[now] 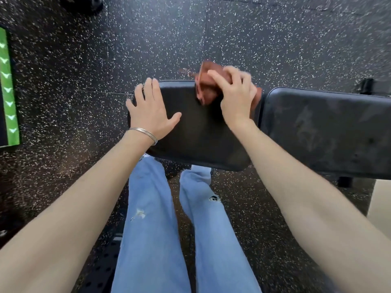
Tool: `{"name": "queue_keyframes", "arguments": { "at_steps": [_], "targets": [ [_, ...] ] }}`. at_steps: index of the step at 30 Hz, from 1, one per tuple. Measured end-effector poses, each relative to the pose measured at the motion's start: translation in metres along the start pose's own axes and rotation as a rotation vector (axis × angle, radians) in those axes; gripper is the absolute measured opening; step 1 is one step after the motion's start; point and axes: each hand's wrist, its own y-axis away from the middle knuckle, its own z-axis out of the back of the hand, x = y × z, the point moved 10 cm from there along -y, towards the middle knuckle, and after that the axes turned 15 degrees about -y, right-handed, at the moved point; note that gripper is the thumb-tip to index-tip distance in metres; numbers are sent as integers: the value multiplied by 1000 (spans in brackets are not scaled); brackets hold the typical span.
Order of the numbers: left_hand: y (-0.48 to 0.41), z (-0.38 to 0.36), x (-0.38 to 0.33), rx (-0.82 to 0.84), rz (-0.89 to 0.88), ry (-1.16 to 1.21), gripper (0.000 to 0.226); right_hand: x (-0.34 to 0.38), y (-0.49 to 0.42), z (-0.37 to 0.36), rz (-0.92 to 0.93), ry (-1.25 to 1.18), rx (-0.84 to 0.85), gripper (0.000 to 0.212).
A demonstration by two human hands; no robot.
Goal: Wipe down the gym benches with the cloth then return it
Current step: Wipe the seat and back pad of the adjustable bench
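Note:
A black padded gym bench stands across the view in two parts: a smaller seat pad (196,132) in the middle and a longer back pad (330,132) to the right. My left hand (150,112) lies flat with spread fingers on the seat pad's left end. My right hand (234,96) grips a bunched reddish-brown cloth (208,87) at the far right corner of the seat pad, near the gap between the pads. The cloth is blurred and partly hidden under my fingers.
Black speckled rubber floor (148,39) surrounds the bench. A green strip with white arrows (7,87) runs along the left edge. My legs in blue jeans (152,218) stand close against the bench's near side. A dark object (84,3) sits at the top left.

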Motion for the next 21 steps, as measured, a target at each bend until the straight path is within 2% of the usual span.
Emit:
{"name": "queue_keyframes", "arguments": {
  "at_steps": [2,4,6,9,12,17,21],
  "targets": [
    [-2,0,-1,-3,12,-4,96,-13,-30,-4,-56,-12,64,66],
    [-4,0,-1,-6,11,-6,96,-21,-36,-3,-19,-1,89,68],
    [-4,1,0,-10,17,-6,96,-29,-15,6,18,2,18,68],
    [-5,2,-2,-9,37,-7,96,-51,53,18,-35,-93,-170,62],
    [-4,0,-5,10,62,-11,99,-58,97,8,-22,-101,-131,66],
    [-8,1,-5,-13,21,-22,91,-55,33,16,-10,-95,-53,69],
    [-19,17,-25,-88,-117,-31,74,-65,-18,14,-163,-115,4,72]
  ]
}}
